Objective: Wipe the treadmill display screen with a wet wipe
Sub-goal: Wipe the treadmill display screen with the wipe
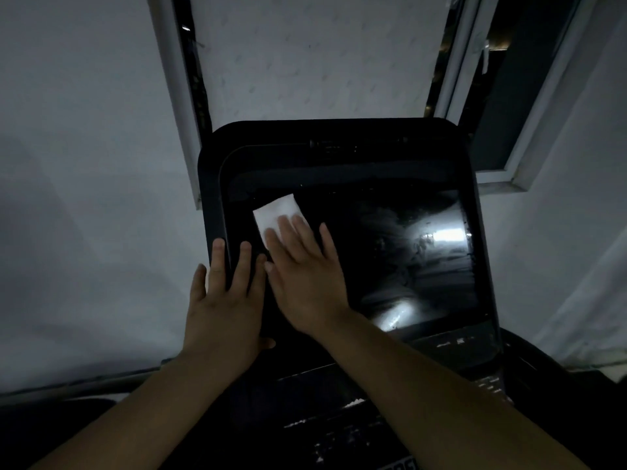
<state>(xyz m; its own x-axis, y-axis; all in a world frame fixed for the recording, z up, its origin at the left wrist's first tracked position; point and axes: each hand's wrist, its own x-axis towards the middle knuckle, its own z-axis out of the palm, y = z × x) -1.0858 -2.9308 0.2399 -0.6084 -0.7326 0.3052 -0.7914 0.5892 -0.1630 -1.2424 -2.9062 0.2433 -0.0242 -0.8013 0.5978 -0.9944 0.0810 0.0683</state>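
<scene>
Item: screen [390, 252], dark, smeared. My right hand [305, 276] flat, fingers spread, pressing wipe [276, 212] at upper left. My left hand [224, 300] spread flat on frame [212, 198].

One head-worn wide-angle view looks forward and down from close above the treadmill screen [390, 252], which fills the middle; both forearms enter from the bottom edge, the wall [84, 164] and a window frame [176, 106] lie beyond; edges bend outward with the lens

Right hand [305, 276] presses wet wipe [276, 212] flat on display screen [390, 252].
</scene>
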